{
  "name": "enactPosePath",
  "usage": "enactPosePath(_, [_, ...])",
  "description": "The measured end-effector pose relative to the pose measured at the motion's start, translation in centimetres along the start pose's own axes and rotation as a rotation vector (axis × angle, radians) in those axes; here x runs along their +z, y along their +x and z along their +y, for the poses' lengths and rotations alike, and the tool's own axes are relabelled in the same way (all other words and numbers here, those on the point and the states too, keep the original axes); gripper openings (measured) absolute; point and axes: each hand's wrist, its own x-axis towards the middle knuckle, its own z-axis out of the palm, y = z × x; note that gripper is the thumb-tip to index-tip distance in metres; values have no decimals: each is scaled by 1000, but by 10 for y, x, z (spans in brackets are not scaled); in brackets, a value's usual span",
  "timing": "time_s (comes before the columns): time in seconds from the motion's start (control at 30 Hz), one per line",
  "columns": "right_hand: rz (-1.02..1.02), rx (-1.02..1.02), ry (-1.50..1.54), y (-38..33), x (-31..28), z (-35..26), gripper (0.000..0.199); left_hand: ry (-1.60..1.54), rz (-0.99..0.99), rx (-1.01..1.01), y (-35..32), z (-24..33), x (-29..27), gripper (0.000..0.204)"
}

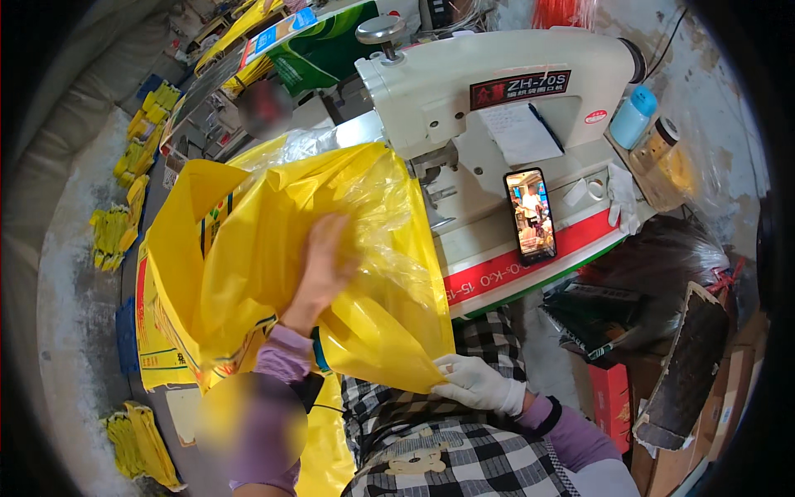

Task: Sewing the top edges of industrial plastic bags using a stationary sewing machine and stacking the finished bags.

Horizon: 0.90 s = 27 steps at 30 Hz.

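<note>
Left hand point(325, 261) lies flat and open on a yellow bag point(273, 248); gloved right hand point(474, 383) pinches its lower corner. The slippery clear liner point(389, 240) beyond the left hand could bunch or slip.

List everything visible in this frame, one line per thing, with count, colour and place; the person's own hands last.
yellow bag: one, yellow with a clear liner, centre, held open
sewing machine: one, off-white, top centre
phone: one, black with its screen lit, leaning on the machine's base
bottle: one, light blue, right of the machine
jar: one, clear with yellowish contents, beside the bottle
bag stacks: several, yellow, on the floor at left
cardboard boxes: a few, brown and red, lower right
left hand: bare, inside the bag
right hand: white glove, gripping the bag's lower corner
</note>
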Motion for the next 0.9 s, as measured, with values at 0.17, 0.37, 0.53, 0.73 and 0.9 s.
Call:
enactPosePath(0.17, [-403,162,-274,19,-33,-16,31,-116,-81,-32,1,17,38,91])
enactPosePath(0.37, [386,-5,-1100,144,-49,-27,31,-325,233,-61,-11,37,47,81])
enactPosePath(0.53, [521,-59,-411,155,-34,-9,15,-537,91,-328,-40,-9,78,44])
enactPosePath(0.73, [670,-79,-752,108,-42,-25,32,-366,200,-73,-44,14,51,19])
enactPosePath(0.9, [280,-317,-899,138,-40,-9,22,-297,186,-59,-55,0,57,18])
